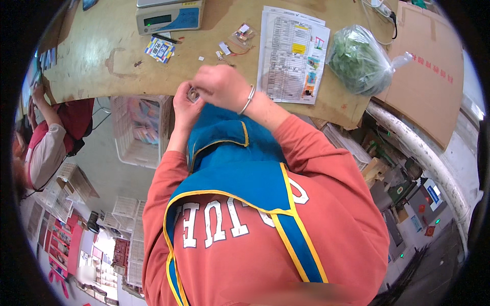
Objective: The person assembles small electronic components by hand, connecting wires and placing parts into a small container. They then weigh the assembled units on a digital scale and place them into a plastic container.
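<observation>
My left hand (185, 109) is closed at the table's near edge, its fingers round a small, clear, roundish thing (193, 94). Whether this is a little bag or a ring is too small to tell. Right beside it, my right hand (222, 85) is curled with its fingertips pinched at the same spot; what they hold is hidden. A metal bangle (247, 99) circles my right wrist. Beyond the hands lie a small clear bag of parts (242, 34), a small white piece with wires (225, 48) and a blue, yellow and white printed card (160, 49).
A digital scale (191, 18) stands at the back of the wooden table (97, 48). Printed sheets (266, 76) and a knotted clear bag of green items (357, 61) lie to the right, beside a cardboard sheet (426, 66). A white crate (120, 132) stands below; another person (48, 148) is at the left.
</observation>
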The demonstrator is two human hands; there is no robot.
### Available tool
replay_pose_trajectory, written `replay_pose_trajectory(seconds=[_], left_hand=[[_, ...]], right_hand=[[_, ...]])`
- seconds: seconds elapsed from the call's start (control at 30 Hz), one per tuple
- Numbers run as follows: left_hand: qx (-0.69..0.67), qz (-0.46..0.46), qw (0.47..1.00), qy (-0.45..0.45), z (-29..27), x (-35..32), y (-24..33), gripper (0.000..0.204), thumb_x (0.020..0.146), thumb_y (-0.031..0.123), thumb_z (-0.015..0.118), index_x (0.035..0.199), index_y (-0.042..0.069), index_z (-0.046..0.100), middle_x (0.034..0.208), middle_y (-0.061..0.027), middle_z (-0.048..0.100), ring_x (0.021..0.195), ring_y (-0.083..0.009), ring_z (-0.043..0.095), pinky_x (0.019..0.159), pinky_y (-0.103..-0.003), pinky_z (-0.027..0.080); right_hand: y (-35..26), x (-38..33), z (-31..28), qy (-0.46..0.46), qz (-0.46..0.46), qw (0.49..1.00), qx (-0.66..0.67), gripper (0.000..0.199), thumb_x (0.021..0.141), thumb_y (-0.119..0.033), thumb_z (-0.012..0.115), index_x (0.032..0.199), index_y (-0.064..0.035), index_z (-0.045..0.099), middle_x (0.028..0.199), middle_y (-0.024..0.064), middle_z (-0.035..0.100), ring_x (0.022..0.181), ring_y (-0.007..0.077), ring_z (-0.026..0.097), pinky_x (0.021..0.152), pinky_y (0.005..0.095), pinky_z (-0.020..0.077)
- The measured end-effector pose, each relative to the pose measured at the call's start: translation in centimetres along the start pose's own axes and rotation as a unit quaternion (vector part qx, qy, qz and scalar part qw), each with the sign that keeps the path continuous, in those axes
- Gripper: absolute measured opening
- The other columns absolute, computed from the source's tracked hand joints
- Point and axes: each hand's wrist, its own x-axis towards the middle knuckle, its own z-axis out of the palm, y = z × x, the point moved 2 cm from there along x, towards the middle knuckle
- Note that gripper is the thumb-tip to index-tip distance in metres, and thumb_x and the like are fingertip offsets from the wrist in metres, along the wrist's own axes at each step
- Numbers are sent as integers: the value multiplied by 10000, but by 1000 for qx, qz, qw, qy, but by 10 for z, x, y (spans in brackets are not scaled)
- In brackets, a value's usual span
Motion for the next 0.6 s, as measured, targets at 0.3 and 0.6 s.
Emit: replay_pose_trajectory(seconds=[0.3,0.6], left_hand=[[-8,61,997,-50,22,6,23,276,768,29,748,1017,26,628,952,-135,627,889,-283,641,783,-344,514],[15,109,992,-68,33,0,35,242,747,-17,718,951,22,594,891,-140,583,836,-323,605,736,-370,501]], right_hand=[[-14,-17,-19,-42,-16,995,-92,33,774,-128,641,791,-148,662,786,42,658,756,249,689,648,381,518],[-18,-35,-23,-78,-9,986,-149,57,772,-144,634,717,-160,630,770,35,662,760,222,693,644,384,516]])
